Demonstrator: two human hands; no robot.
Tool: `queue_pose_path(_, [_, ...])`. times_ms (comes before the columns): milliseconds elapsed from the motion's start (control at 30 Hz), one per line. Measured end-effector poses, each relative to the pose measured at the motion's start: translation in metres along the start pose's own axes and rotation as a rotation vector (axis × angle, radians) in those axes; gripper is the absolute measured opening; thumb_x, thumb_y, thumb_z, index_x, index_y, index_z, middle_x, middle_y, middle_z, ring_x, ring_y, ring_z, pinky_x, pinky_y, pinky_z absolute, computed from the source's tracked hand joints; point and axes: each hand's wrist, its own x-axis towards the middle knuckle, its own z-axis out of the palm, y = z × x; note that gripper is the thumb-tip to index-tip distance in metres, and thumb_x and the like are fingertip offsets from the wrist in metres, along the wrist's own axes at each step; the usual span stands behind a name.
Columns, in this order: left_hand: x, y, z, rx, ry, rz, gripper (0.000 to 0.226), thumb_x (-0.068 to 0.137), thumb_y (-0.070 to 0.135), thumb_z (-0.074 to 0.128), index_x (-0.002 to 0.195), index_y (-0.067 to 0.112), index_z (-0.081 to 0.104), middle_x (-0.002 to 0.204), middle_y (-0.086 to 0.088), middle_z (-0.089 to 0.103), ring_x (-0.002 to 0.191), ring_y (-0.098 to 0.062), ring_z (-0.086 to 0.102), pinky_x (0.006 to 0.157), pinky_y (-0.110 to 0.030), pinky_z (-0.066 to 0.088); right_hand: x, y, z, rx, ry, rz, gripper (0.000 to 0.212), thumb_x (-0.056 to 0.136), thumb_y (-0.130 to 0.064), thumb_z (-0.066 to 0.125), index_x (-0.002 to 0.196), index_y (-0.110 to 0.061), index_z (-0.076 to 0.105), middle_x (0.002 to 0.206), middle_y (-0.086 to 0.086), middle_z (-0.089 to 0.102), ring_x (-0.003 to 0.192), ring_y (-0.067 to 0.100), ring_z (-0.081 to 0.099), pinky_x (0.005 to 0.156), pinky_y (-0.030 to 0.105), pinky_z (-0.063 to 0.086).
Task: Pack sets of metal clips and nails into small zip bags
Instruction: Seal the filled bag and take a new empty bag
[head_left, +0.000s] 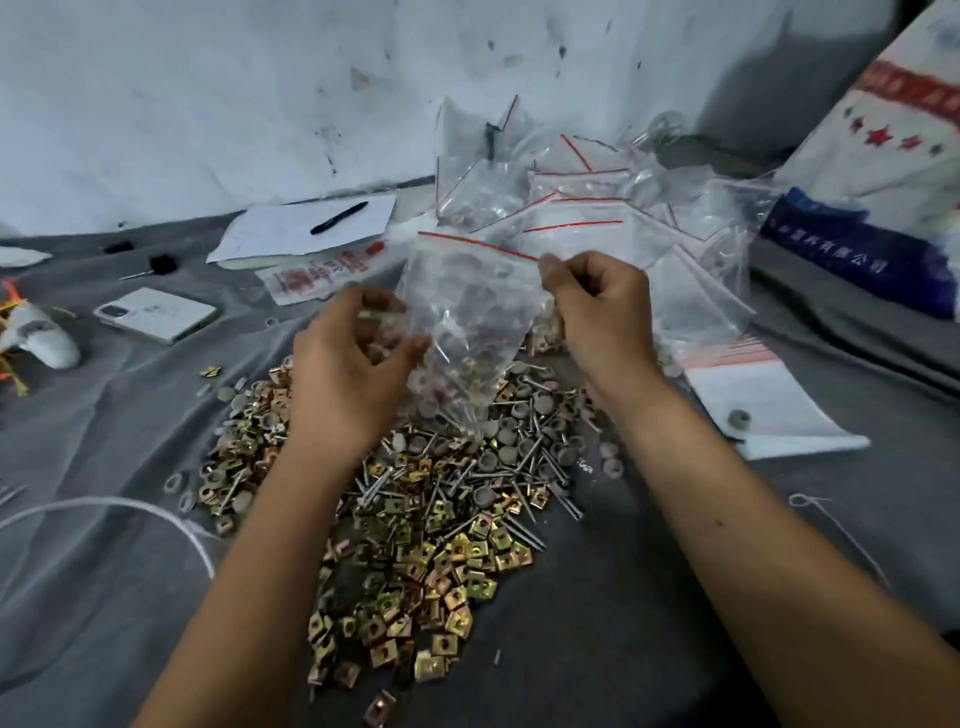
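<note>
Up above the heap, a small clear zip bag (467, 322) with a red strip along its mouth hangs between two hands. The right hand (602, 317) pinches the bag's top right corner between thumb and curled fingers. The left hand (348, 374) sits at the bag's left edge, fingers curled and holding small pale pieces against the plastic; what exactly they are is blurred. Crumpled and see-through, the bag already has some hardware in its lower part. Below lie brass-coloured clips (436, 566) and nails (524, 457) on grey cloth (104, 597).
</note>
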Motion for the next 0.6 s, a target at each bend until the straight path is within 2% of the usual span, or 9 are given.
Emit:
queue_pose_path(67, [0.027, 0.023, 0.034, -0.018, 0.082, 0.077, 0.031, 0.09, 0.022, 0.079, 0.114, 0.023, 0.059, 0.089, 0.005, 0.071, 0.074, -0.008, 0.072, 0.062, -0.031, 0.061, 0.032, -0.011, -0.025, 0.042, 0.052, 0.053, 0.032, 0.099, -0.023, 0.067, 0.07, -0.009, 0.062, 0.051, 0.001, 0.056, 0.044, 0.015, 0.051, 0.047, 0.027, 0.041])
queue_pose_path(100, [0.043, 0.034, 0.052, -0.025, 0.14, 0.085, 0.031, 0.091, 0.021, 0.079, 0.114, 0.02, 0.058, 0.088, 0.005, 0.072, 0.075, -0.01, 0.072, 0.064, -0.034, 0.058, 0.049, -0.017, -0.036, 0.091, 0.08, 0.08, 0.026, 0.1, -0.017, 0.065, 0.075, -0.008, 0.063, 0.054, 0.002, 0.059, 0.045, 0.015, 0.055, 0.046, 0.025, 0.043])
queue_pose_path(200, [0.077, 0.07, 0.105, 0.028, 0.253, 0.046, 0.042, 0.094, 0.025, 0.073, 0.127, 0.011, 0.051, 0.11, -0.003, 0.067, 0.103, -0.022, 0.064, 0.091, -0.04, 0.05, 0.088, -0.027, -0.083, 0.152, 0.143, 0.15, 0.009, 0.101, -0.008, 0.06, 0.104, 0.0, 0.061, 0.077, 0.013, 0.071, 0.06, 0.022, 0.069, 0.055, 0.028, 0.054])
queue_pose_path(233, [0.08, 0.077, 0.122, 0.067, 0.266, 0.068, 0.043, 0.095, 0.027, 0.071, 0.128, 0.008, 0.05, 0.119, -0.008, 0.062, 0.111, -0.026, 0.06, 0.095, -0.038, 0.044, 0.094, -0.024, -0.103, 0.08, 0.147, 0.163, 0.013, 0.101, -0.01, 0.061, 0.11, -0.001, 0.06, 0.083, 0.015, 0.072, 0.063, 0.023, 0.071, 0.057, 0.03, 0.056])
queue_pose_path(300, [0.068, 0.09, 0.152, 0.108, 0.25, 0.168, 0.034, 0.093, 0.023, 0.069, 0.12, 0.008, 0.055, 0.119, -0.011, 0.059, 0.11, -0.029, 0.056, 0.091, -0.035, 0.039, 0.093, -0.013, -0.145, -0.309, 0.135, 0.169, 0.009, 0.099, -0.015, 0.064, 0.103, -0.007, 0.065, 0.087, 0.015, 0.074, 0.063, 0.022, 0.072, 0.056, 0.032, 0.058])
queue_pose_path(367, [0.042, 0.099, 0.182, 0.092, 0.055, 0.269, 0.017, 0.09, 0.017, 0.067, 0.104, 0.011, 0.061, 0.106, -0.008, 0.064, 0.097, -0.028, 0.059, 0.085, -0.039, 0.045, 0.083, 0.0, -0.181, -0.86, 0.022, 0.2, 0.014, 0.096, -0.023, 0.067, 0.089, -0.011, 0.071, 0.082, 0.012, 0.072, 0.067, 0.025, 0.07, 0.059, 0.035, 0.058])
queue_pose_path(433, [0.012, 0.104, 0.208, 0.122, -0.28, 0.309, 0.012, 0.09, 0.022, 0.07, 0.096, 0.014, 0.065, 0.097, -0.006, 0.067, 0.092, -0.027, 0.062, 0.083, -0.042, 0.049, 0.066, 0.009, -0.198, -1.205, -0.19, 0.366, 0.029, 0.092, -0.039, 0.072, 0.079, -0.014, 0.067, 0.075, 0.006, 0.064, 0.066, 0.023, 0.061, 0.057, 0.032, 0.047])
queue_pose_path(500, [-0.016, 0.106, 0.226, 0.214, -0.528, 0.312, 0.023, 0.088, 0.032, 0.076, 0.101, 0.016, 0.067, 0.1, -0.008, 0.069, 0.095, -0.029, 0.063, 0.083, -0.041, 0.051, 0.051, 0.017, -0.198, -1.269, -0.352, 0.503, 0.038, 0.083, -0.046, 0.08, 0.073, -0.014, 0.062, 0.07, 0.005, 0.059, 0.062, 0.02, 0.058, 0.056, 0.032, 0.043])
queue_pose_path(600, [-0.039, 0.103, 0.234, 0.314, -0.676, 0.343, 0.017, 0.088, 0.024, 0.074, 0.101, 0.015, 0.069, 0.102, -0.012, 0.07, 0.098, -0.033, 0.066, 0.082, -0.041, 0.054, 0.041, 0.024, -0.195, -1.206, -0.328, 0.499, 0.032, 0.076, -0.035, 0.087, 0.077, -0.009, 0.068, 0.068, 0.007, 0.062, 0.062, 0.022, 0.059, 0.06, 0.031, 0.044])
